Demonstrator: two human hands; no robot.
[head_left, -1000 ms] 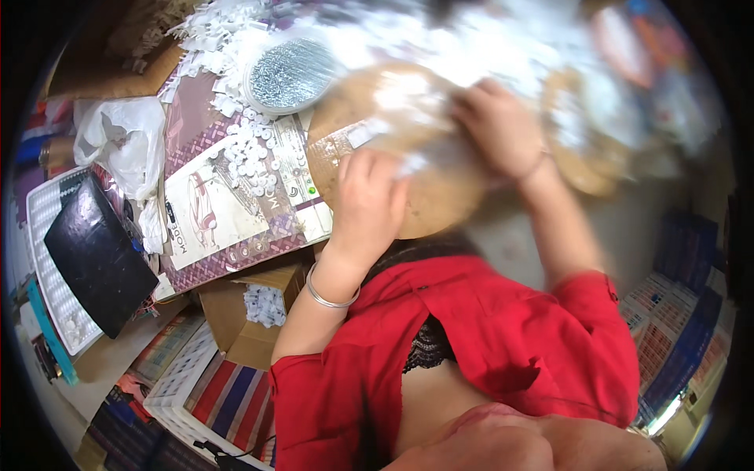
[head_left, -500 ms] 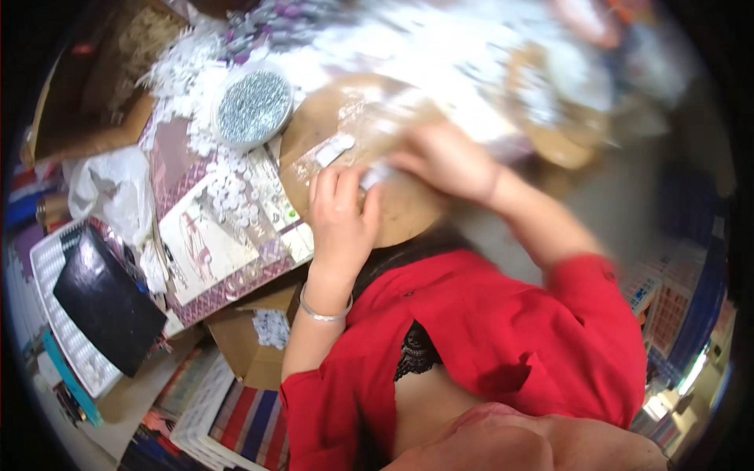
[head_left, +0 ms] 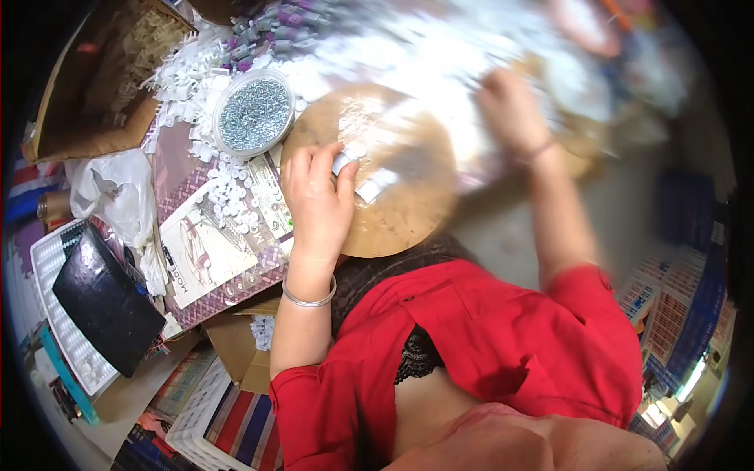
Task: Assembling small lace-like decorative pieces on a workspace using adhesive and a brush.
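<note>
At the left part of a round brown board (head_left: 404, 228), my left hand (head_left: 318, 206) is closed, thumb and fingers pinching a small white-and-grey plastic piece (head_left: 341, 163). Just beside the thumb lies another small white rectangular piece (head_left: 377, 185) on the board. My right hand (head_left: 512, 110) is off the board's right side, over a pile of white pieces (head_left: 440, 51) that is washed out by glare. Motion blur smears its fingers, so whatever it may hold cannot be made out.
A round clear tub (head_left: 254, 112) of small metal pins stands left of the board. Around it are white plastic parts (head_left: 184, 74), grey-and-purple parts (head_left: 271, 31) and small white discs (head_left: 228, 192). An open cardboard box (head_left: 129, 129), a plastic bag (head_left: 118, 192) and a white basket (head_left: 47, 271) sit further left.
My right hand has moved from the board to the far right, over the pale pile. My left hand has shifted slightly left, and the white rectangular piece lies free on the board.
</note>
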